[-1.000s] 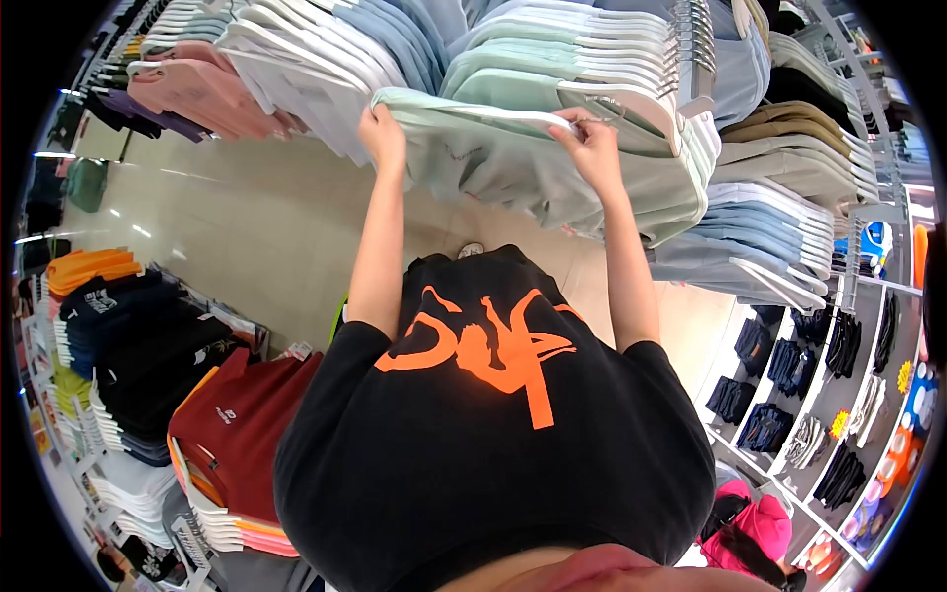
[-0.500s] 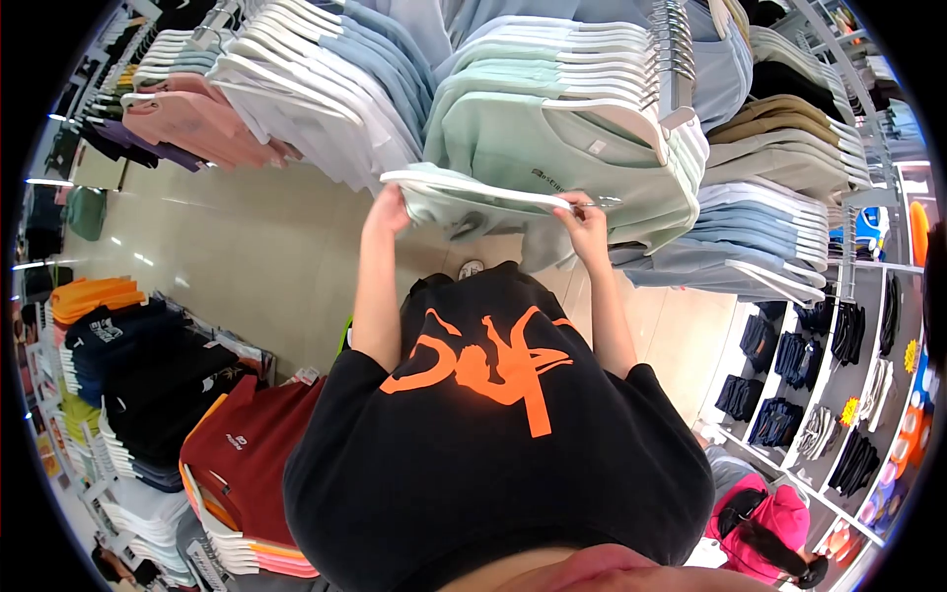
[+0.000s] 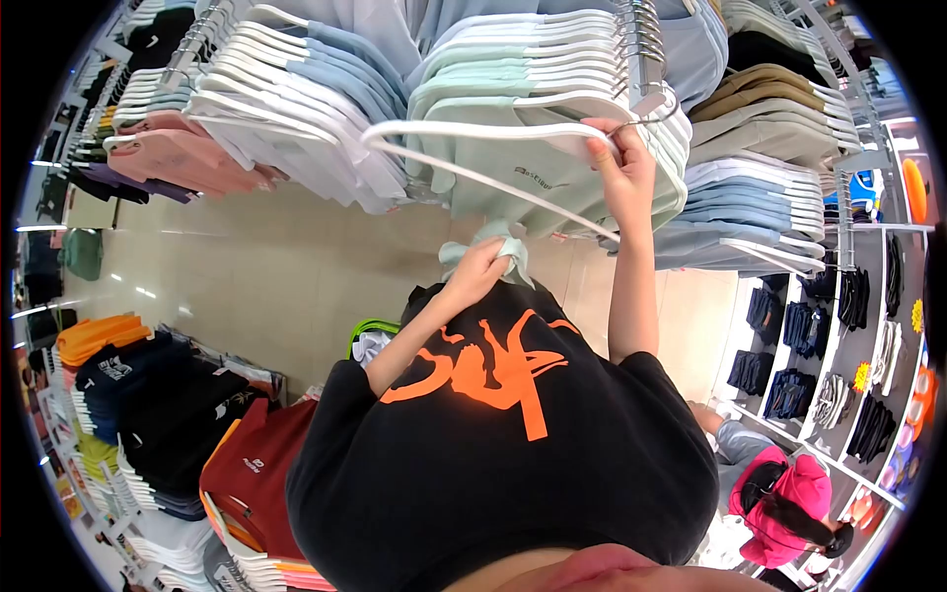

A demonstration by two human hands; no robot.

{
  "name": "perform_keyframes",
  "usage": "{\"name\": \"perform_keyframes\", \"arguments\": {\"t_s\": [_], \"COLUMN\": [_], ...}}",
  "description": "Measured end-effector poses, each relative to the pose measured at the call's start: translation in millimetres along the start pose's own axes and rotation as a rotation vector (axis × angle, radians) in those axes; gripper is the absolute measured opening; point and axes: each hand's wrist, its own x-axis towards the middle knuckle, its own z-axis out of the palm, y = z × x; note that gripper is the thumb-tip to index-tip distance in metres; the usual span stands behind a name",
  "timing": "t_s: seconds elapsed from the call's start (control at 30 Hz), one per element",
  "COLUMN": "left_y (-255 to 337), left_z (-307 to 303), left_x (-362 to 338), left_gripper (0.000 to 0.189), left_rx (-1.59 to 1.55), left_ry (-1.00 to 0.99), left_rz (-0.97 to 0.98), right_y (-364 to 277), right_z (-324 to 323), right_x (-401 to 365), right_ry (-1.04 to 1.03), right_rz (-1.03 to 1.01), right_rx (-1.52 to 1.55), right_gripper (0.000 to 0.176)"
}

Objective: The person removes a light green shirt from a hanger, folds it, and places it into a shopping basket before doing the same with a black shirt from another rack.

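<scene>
A bare white hanger (image 3: 464, 130) hangs from my right hand (image 3: 628, 176), which is closed around its top near the metal hook. Lower down, close to my body, my left hand (image 3: 475, 274) is closed on a bunched pale green T-shirt (image 3: 514, 253). The T-shirt is apart from the hanger, and its lower part is hidden by my hand and body. Right behind the hanger, a row of pale green T-shirts (image 3: 552, 163) hangs on white hangers from a metal rail (image 3: 647, 59).
White and blue shirts (image 3: 296, 109) hang to the left, pink ones (image 3: 168, 153) beyond. Brown and blue-grey garments (image 3: 750, 217) hang at right. Dark red and black shirts (image 3: 258, 464) stand at lower left. A person in pink (image 3: 789, 493) is at lower right, near shelves of folded trousers (image 3: 789, 340).
The T-shirt has come off the hanger. My left hand has let go of the hanger's end and moved down with the T-shirt, while my right hand has raised the hanger.
</scene>
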Motion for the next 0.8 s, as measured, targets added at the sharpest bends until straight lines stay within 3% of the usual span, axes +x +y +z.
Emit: {"name": "perform_keyframes", "arguments": {"t_s": [0.27,0.37,0.47,0.57,0.63,0.7,0.77,0.8], "left_y": [10.0,16.4,19.5,30.8,30.1,36.4,44.2,52.8], "left_z": [2.6,0.4,-5.2,-23.1,-30.4,-41.1,-52.9,-58.9], "left_x": [-6.8,-9.1,-11.4,-7.5,-7.3,-4.5,-4.7,-5.0], "left_gripper": [0.013,0.013,0.014,0.017,0.02,0.022,0.024,0.024], "left_rx": [0.076,0.076,0.232,0.406,0.418,0.412,0.447,0.478], "left_ry": [0.057,0.13,0.247,0.335,0.4,0.446,0.436,0.437], "left_rz": [0.142,0.163,0.301,0.526,0.562,0.602,0.615,0.62], "right_y": [10.5,11.9,17.7,31.1,40.4,51.4,47.9,54.8], "right_z": [-5.9,-7.5,-2.5,9.1,9.4,25.5,53.2,60.4], "right_x": [9.4,8.0,-1.2,-29.0,-52.4,-69.3,-80.3,-84.0], "right_ry": [0.023,0.046,0.348,0.737,0.346,-0.088,-0.269,-0.33], "right_rz": [-0.021,-0.04,-0.182,-0.469,-0.713,-0.52,-0.138,-0.136], "right_rx": [-0.062,-0.225,-0.231,-0.358,-0.412,-0.38,-0.166,-0.207], "right_gripper": [0.019,0.02,0.018,0.019,0.025,0.032,0.039,0.04]}}
